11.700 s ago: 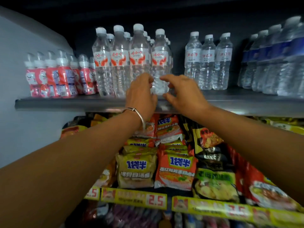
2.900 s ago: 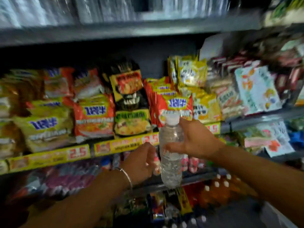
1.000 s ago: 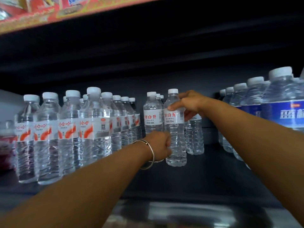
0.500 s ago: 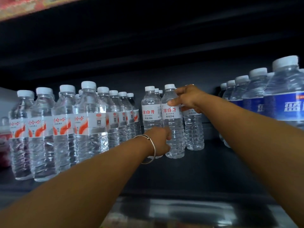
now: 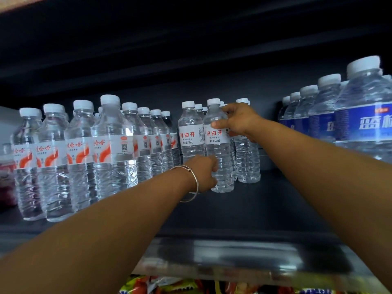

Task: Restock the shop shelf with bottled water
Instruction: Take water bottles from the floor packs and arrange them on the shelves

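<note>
A clear water bottle point(image 5: 219, 149) with a white cap and a white label with red characters stands upright on the dark shelf point(image 5: 244, 211), in the middle of the view. My right hand point(image 5: 238, 122) grips its shoulder just above the label. My left hand point(image 5: 202, 172), with a silver bangle on the wrist, holds its lower body from the left. Matching bottles point(image 5: 191, 134) stand right beside and behind it.
A block of bottles with orange-marked labels point(image 5: 84, 151) fills the shelf's left side. Blue-labelled bottles point(image 5: 347, 117) stand at the right. Red drinks point(image 5: 6, 172) sit at the far left. Bare shelf lies in front of the middle bottles. Snack packets point(image 5: 169, 286) show below the shelf edge.
Both hands and the bottle between them have stayed in place over the last second. Only the camera has shifted slightly. 2.9 s ago the bottle was held lower, in front of the snack shelf.
</note>
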### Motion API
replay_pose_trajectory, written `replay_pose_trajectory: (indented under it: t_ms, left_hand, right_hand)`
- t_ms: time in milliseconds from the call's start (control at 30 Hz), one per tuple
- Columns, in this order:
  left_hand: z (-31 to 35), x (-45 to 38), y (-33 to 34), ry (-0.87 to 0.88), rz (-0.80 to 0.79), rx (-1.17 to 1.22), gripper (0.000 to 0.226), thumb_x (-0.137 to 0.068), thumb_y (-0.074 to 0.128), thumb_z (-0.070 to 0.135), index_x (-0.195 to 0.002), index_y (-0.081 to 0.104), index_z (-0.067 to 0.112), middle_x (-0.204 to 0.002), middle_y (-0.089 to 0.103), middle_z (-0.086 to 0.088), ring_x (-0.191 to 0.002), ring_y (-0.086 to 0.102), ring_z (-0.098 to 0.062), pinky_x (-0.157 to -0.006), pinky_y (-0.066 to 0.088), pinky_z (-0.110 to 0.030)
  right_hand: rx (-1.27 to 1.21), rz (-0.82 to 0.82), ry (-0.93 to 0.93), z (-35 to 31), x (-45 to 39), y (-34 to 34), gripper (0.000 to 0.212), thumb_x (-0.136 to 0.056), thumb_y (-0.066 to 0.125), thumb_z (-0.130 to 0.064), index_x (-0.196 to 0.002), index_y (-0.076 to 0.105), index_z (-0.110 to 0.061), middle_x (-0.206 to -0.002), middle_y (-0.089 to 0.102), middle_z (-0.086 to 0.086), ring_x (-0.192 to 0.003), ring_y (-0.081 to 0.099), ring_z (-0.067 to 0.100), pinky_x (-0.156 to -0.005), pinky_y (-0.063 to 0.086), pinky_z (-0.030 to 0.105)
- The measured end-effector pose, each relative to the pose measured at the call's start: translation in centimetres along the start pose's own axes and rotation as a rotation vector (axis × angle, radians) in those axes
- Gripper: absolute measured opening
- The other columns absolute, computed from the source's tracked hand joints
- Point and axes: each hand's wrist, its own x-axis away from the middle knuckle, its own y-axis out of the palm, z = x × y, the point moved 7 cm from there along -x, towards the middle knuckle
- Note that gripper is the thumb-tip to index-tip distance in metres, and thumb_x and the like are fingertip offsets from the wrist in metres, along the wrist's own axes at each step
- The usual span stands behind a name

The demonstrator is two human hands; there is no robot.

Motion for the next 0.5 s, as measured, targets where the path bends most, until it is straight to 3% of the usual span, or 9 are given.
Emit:
replay_pose_trajectory:
  t_ms: [133, 200, 300, 500]
  left_hand:
    - [0.4, 0.6, -0.1, -0.01, 0.008, 0.002, 0.029, -0.085, 0.06, 0.015, -0.113, 0.052, 0.009, -0.113, 0.059, -0.011, -0.102, 0.056, -0.027, -0.085, 0.046, -0.031]
    - [0.6, 1.1, -0.2, -0.014, 0.016, 0.014, 0.03, -0.085, 0.061, 0.016, -0.113, 0.053, 0.009, -0.115, 0.059, -0.012, -0.104, 0.056, -0.027, -0.087, 0.047, -0.033]
    - [1.5, 2.1, -1.0, 0.016, 0.05, 0.039, 0.028, -0.085, 0.06, 0.015, -0.112, 0.055, 0.007, -0.114, 0.059, -0.013, -0.104, 0.056, -0.027, -0.088, 0.047, -0.031]
    - [4.6, 6.7, -3.9, 0.112, 0.222, 0.179, 0.02, -0.084, 0.059, 0.013, -0.103, 0.057, 0.007, -0.108, 0.059, -0.013, -0.1, 0.055, -0.029, -0.089, 0.047, -0.036]
  right_hand:
    - [0.082, 0.021, -0.039, -0.4, 1.2, 0.1, 0.079, -0.067, 0.083, -0.027, -0.135, 0.046, -0.01, -0.131, 0.056, 0.008, -0.116, 0.056, 0.027, -0.098, 0.048, 0.044]
    - [0.156, 0.056, -0.058, -0.9, 2.1, -0.3, 0.074, -0.071, 0.081, -0.025, -0.134, 0.047, -0.008, -0.132, 0.054, 0.008, -0.119, 0.054, 0.027, -0.1, 0.046, 0.038]
    - [0.351, 0.103, -0.115, -2.0, 4.6, -1.3, 0.061, -0.078, 0.075, -0.028, -0.131, 0.05, -0.007, -0.129, 0.055, 0.01, -0.116, 0.054, 0.025, -0.09, 0.043, 0.026]
    - [0.682, 0.157, -0.312, -4.4, 13.5, -2.2, 0.052, -0.082, 0.07, -0.025, -0.13, 0.054, -0.012, -0.127, 0.057, 0.012, -0.115, 0.055, 0.028, -0.095, 0.043, 0.033]
